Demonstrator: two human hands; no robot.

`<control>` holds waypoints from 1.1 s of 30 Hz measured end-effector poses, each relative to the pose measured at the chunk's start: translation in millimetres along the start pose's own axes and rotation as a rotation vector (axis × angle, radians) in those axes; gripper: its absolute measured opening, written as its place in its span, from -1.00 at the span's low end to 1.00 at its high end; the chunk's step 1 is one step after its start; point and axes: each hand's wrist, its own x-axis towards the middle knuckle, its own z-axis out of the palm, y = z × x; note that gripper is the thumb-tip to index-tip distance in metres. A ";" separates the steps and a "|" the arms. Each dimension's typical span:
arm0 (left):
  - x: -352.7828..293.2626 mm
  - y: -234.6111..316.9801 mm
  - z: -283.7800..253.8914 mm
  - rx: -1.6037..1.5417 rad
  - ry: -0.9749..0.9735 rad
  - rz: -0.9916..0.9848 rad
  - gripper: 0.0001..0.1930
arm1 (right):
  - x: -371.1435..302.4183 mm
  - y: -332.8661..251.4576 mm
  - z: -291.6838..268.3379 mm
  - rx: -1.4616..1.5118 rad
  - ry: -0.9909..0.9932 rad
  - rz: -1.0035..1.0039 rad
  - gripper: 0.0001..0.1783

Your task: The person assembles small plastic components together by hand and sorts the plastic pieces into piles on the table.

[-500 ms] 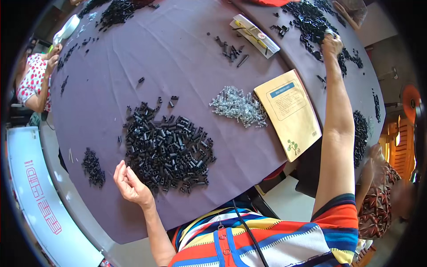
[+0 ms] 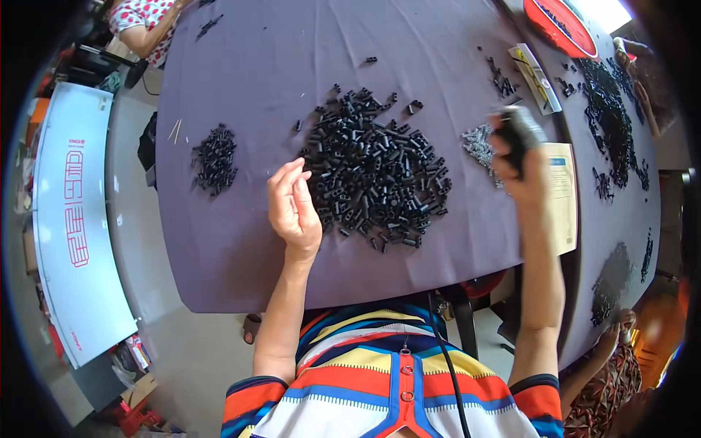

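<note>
Cloth (image 2: 241,270) of muted purple is seen in the head view, spread over the bench (image 2: 460,36); a white panel (image 2: 84,219) with red lettering is set on the left, beside pale floor (image 2: 139,277). Black tubular parts (image 2: 380,168) are heaped mid-bench, beside the loosely half-open left hand (image 2: 294,208). A dark object (image 2: 517,146), too blurred to identify, is gripped by the right hand (image 2: 527,175); silvery coil springs (image 2: 478,142) and a yellow booklet (image 2: 566,197) are partly hidden. The red basket (image 2: 584,50) is cut off above.

Purple cloth-covered table (image 2: 234,255): large black-parts pile (image 2: 380,171), smaller pile (image 2: 215,160), silvery springs (image 2: 478,146), yellow booklet (image 2: 564,208).
</note>
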 end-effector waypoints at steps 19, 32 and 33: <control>-16.8 24.7 -36.1 0.107 -0.074 -0.019 -0.83 | 9.8 125.1 107.0 0.648 -0.403 0.370 -0.74; -21.9 15.6 -29.9 -0.118 -0.028 -0.352 -0.80 | 14.4 108.9 103.9 0.103 -0.389 0.087 -0.66; -21.8 15.2 -30.6 -0.112 -0.032 -0.341 -0.80 | 12.9 106.6 106.8 -0.045 -0.363 0.043 -0.64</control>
